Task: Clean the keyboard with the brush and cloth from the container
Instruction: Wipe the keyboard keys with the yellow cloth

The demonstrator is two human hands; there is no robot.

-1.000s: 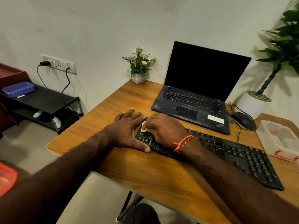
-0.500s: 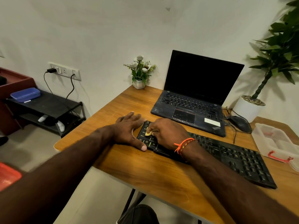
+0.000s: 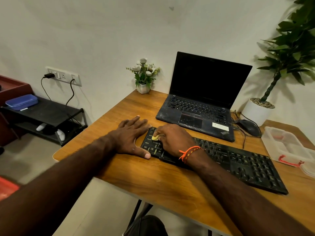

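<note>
Keyboard [image 3: 238, 165], black plastic: right hand [image 3: 175, 140] pinches soft yellow cloth [image 3: 154, 138]; left hand [image 3: 131, 135] flat, fingers straight.

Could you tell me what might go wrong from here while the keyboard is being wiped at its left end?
1. The right hand pinches only a small yellow cloth; it could snag between keys and lift a keycap on the keyboard.
2. The left hand lies flat on the desk against the keyboard's end without gripping it, so a hard stroke might slide it toward the laptop.
3. The mouse cable behind could be dragged.
</note>
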